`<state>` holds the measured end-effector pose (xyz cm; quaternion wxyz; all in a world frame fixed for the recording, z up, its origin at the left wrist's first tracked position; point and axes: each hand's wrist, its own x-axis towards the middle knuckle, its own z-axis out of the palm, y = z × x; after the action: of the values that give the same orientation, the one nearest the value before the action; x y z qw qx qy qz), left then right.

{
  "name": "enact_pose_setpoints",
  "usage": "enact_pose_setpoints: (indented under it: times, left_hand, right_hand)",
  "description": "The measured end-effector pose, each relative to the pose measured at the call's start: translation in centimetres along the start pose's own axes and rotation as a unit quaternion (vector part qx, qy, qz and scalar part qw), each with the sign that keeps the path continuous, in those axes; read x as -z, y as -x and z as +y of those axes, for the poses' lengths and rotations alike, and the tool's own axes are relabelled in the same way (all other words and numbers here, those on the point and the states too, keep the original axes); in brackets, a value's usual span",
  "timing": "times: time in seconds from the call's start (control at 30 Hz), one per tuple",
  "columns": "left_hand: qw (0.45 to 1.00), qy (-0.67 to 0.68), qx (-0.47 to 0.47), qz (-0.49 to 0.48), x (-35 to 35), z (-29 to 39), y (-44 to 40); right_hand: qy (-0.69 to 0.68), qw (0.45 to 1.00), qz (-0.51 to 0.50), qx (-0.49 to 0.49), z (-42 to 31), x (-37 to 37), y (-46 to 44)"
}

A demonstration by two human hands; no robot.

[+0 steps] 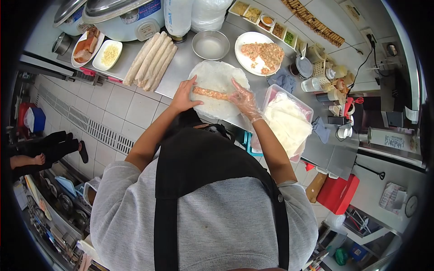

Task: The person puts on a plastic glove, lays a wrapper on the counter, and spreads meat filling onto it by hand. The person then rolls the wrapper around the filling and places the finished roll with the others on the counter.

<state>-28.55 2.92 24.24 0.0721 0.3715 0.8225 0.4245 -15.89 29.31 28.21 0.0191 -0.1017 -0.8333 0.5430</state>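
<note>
A round, thin white wrapper [217, 70] lies flat at the counter's front edge. Across it runs a strip of pinkish minced filling [210, 93]. My left hand [184, 95], bare, rests at the wrapper's left edge by one end of the strip, fingers apart. My right hand [244, 100], in a clear plastic glove, touches the strip's right end, with its fingers spread. Behind the wrapper stands a round metal pan [210, 44]. A white plate [240, 41] of the same minced filling sits at the back right. To the right, a clear plastic tub [309, 108] holds stacked white wrappers [287, 122].
Several finished rolls [150, 61] lie stacked at the left, beside a dish of shredded food [110, 54] and a plate of meat [86, 47]. Rice cookers [126, 20] stand behind. Condiment trays [266, 22] and bottles line the wall. Another person's legs [49, 149] show at far left.
</note>
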Motion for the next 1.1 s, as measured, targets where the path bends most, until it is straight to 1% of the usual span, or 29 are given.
enact_pose_setpoints:
  times: [0.07, 0.1, 0.17, 0.2, 0.27, 0.3, 0.37, 0.4, 0.47, 0.57, 0.77, 0.9, 0.97, 1.0, 1.07, 1.1]
  left_hand:
    - [1.000, -0.003, -0.001, 0.002, 0.0, -0.1, 0.1]
    - [1.000, -0.002, -0.006, 0.003, 0.1, 0.0, 0.1]
    - [1.000, -0.001, -0.011, 0.007, 0.2, -0.1, 0.0]
    - [1.000, -0.001, -0.002, 0.001, 0.2, -0.2, 0.0]
    - [1.000, 0.002, 0.007, -0.007, -0.1, -0.2, 0.1]
    - [1.000, 0.002, 0.000, -0.002, -0.1, -0.3, 0.1]
    - [1.000, 0.000, -0.008, 0.004, 0.0, -0.3, 0.0]
    - [1.000, -0.001, -0.004, 0.000, 0.1, -0.1, 0.0]
    - [1.000, -0.002, 0.002, -0.002, 0.3, 0.1, 0.0]
    - [1.000, 0.000, 0.004, -0.003, 0.2, 0.1, 0.0]
    - [1.000, 0.002, -0.003, 0.000, 0.3, 0.1, 0.0]
    - [1.000, -0.021, -0.010, -0.006, 0.2, 0.2, 0.3]
    - [0.999, -0.034, -0.018, 0.000, 0.3, 0.2, 0.0]
    - [0.999, -0.032, -0.016, 0.004, 0.3, 0.3, 0.1]
    - [0.999, -0.029, -0.014, 0.005, 0.2, 0.5, 0.2]
    - [0.999, -0.037, -0.013, 0.003, 0.2, 0.6, 0.2]
  right_hand:
    - [0.091, 0.995, -0.030, 0.029, 0.0, 0.0, -0.2]
    - [0.090, 0.995, -0.030, 0.032, -0.2, 0.0, -0.4]
    - [0.074, 0.996, -0.052, -0.011, -0.7, 0.5, -0.6]
    - [0.075, 0.996, -0.052, -0.013, -0.9, 0.2, -0.5]
    - [0.134, 0.988, 0.000, 0.077, -1.1, -0.8, -0.5]
    - [0.135, 0.988, 0.002, 0.074, -0.7, -0.8, -0.3]
    - [0.193, 0.971, -0.072, 0.122, -0.1, -1.0, -0.6]
    - [0.193, 0.971, -0.072, 0.124, 0.2, -0.9, -0.6]
    - [0.192, 0.975, -0.084, 0.070, 0.5, -0.1, -0.5]
    - [0.223, 0.970, -0.084, 0.042, 1.0, 0.4, -0.2]
    - [0.219, 0.969, -0.069, 0.090, 1.0, 1.3, 0.3]
    - [0.218, 0.969, -0.093, 0.070, 1.1, 2.6, -0.2]
    - [0.330, 0.935, -0.036, 0.121, 0.4, 4.0, -1.3]
    - [0.330, 0.935, -0.038, 0.120, 0.5, 4.8, -2.4]
    - [0.400, 0.912, 0.049, 0.071, 0.7, 6.6, -5.5]
    - [0.400, 0.912, 0.049, 0.071, 1.2, 7.3, -6.7]
